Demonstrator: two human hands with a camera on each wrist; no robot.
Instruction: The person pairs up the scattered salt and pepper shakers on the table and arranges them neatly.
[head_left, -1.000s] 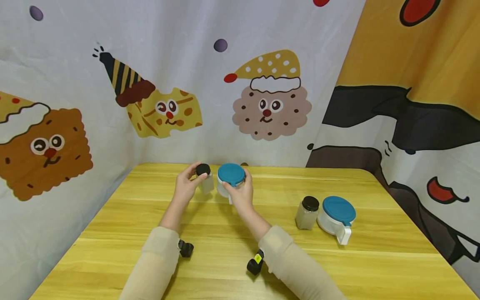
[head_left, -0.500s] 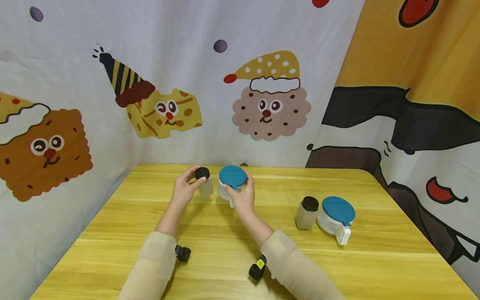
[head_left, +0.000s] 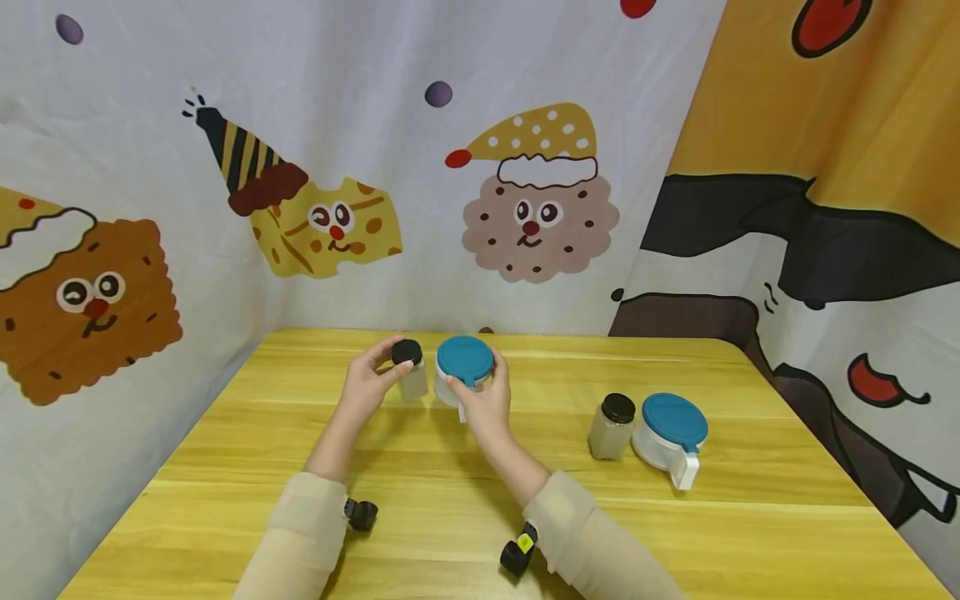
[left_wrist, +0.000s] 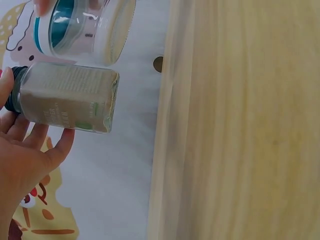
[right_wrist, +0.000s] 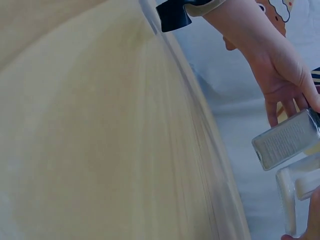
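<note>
In the head view my left hand (head_left: 365,385) grips a spice jar (head_left: 412,382) by its black lid, thumb in front and fingers behind. The left wrist view shows this square glass jar (left_wrist: 70,97) with light brown powder inside and its base off the table. Close on its right, my right hand (head_left: 486,400) holds a round seasoning pot (head_left: 465,358) with a blue lid, a clear body and a white handle pointing toward me. Thumb and fingers clasp the pot's sides. A narrow gap separates the jar from the pot. Only the right fingertips (right_wrist: 314,215) show in the right wrist view.
A second black-lidded spice jar (head_left: 611,429) and a second blue-lidded pot (head_left: 671,429) stand side by side on the right of the wooden table (head_left: 435,517). Behind the table's far edge hangs a cartoon-printed curtain (head_left: 435,292). Black wrist cameras (head_left: 363,515) project inward from both sleeves.
Both hands have come slightly lower and nearer to me, bringing the held jar and pot along. The two grips look the same, and the pair on the right stays in place.
</note>
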